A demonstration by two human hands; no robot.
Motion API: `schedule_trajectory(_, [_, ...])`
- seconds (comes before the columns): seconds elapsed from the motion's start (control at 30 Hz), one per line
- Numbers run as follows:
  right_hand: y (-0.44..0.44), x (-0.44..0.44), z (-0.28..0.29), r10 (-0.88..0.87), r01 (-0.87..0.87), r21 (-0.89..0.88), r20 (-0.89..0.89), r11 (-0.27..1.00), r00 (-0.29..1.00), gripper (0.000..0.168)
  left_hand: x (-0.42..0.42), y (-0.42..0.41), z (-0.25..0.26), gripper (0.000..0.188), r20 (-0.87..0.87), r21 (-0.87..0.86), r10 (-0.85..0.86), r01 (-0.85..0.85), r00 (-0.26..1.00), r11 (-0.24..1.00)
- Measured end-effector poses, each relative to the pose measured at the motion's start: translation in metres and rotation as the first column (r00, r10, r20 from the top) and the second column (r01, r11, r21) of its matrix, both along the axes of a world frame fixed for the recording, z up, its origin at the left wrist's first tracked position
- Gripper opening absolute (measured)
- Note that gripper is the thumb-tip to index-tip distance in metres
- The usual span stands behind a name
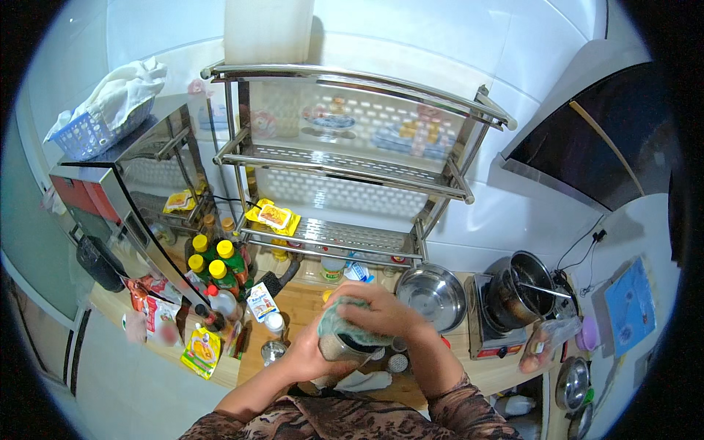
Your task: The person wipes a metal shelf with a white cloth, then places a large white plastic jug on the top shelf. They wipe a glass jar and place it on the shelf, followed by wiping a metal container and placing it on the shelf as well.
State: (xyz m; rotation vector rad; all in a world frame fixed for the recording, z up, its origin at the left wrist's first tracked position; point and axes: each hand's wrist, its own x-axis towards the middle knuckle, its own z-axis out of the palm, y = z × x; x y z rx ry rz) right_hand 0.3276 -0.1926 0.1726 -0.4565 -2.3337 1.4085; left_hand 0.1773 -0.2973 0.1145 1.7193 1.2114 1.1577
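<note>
My left hand [308, 352] is closed around a dark-rimmed jar [338, 350] that is tilted over the wooden board. A greenish cloth [344, 318] lies over the jar's upper side, pressed there by my right hand [377, 308], which is slightly blurred. Beneath the jar is a crumpled white paper or cloth [363, 380], beside a small white-capped container [397, 362]. To the left stand a white-lidded shaker [273, 323] and a small metal bowl or cup [273, 351]. What the jar contains cannot be made out.
Yellow-capped bottles [218, 270] and a yellow packet [201, 353] stand left, by a microwave oven [126, 214]. A steel rack [330, 234] rises behind. At right are a steel basin [432, 297], a gas stove [495, 346] with a blackened pot [506, 302], and a bagged food item [542, 346].
</note>
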Motion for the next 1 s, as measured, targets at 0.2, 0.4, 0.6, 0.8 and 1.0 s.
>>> schedule_trajectory(0.2, [-0.027, 0.004, -0.02, -0.495, 0.158, -0.645, -0.382, 0.748, 0.781, 0.037, 0.001, 0.006, -0.01, 0.086, 0.426, 0.008, 0.021, -0.027, 0.905, 1.0])
schedule_trajectory(0.4, [-0.057, -0.016, -0.061, -0.581, 0.72, 0.188, -0.472, 0.668, 0.663, 0.053, 0.004, 0.025, -0.006, 0.08, 0.396, 0.095, 0.191, -0.247, 0.898, 0.964])
schedule_trajectory(0.6, [-0.015, -0.008, -0.024, -0.595, 0.068, -0.746, -0.47, 0.663, 0.652, 0.055, 0.016, 0.017, -0.005, 0.077, 0.603, 0.037, -0.011, -0.014, 0.798, 0.999])
schedule_trajectory(0.8, [-0.048, -0.023, -0.066, -0.614, 0.766, 0.178, -0.499, 0.618, 0.612, 0.058, 0.001, 0.03, -0.012, 0.079, 0.552, 0.056, 0.08, -0.133, 0.83, 0.99])
schedule_trajectory(1.0, [-0.027, -0.013, -0.039, -0.607, 0.312, -0.632, -0.324, 0.71, 0.725, 0.046, -0.006, 0.031, -0.017, 0.083, 0.719, 0.077, -0.134, 0.113, 0.682, 0.991])
